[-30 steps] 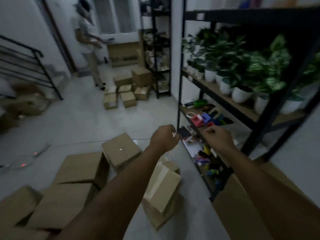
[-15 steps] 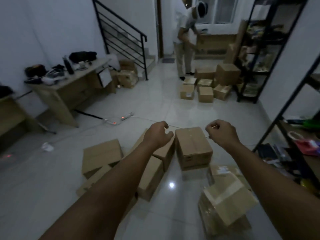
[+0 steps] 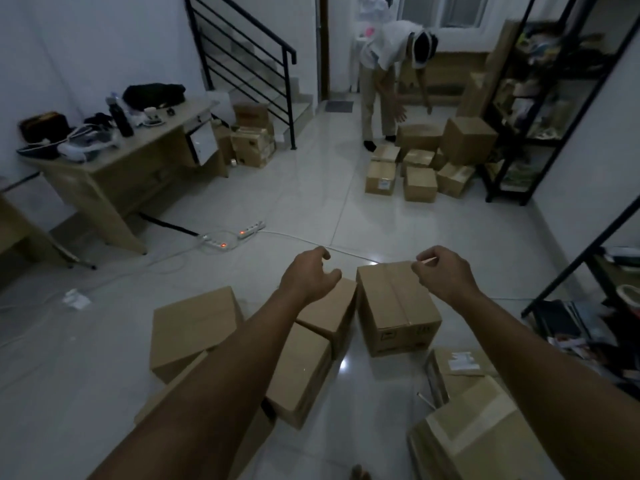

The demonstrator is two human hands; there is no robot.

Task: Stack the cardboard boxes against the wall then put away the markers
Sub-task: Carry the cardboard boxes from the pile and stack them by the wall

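One white label (image 3: 388, 336), unreadable, taped cardboard box (image 3: 394, 303)

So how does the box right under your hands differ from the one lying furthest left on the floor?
The taped box stands upright like a cube, while the left box lies lower and tilted. The taped box shows a tape seam across its top and a label on its front; the left box's visible faces look plain. The taped box lies between both hands; the left box sits apart from them. Both are closed brown cardboard on the tiled floor.
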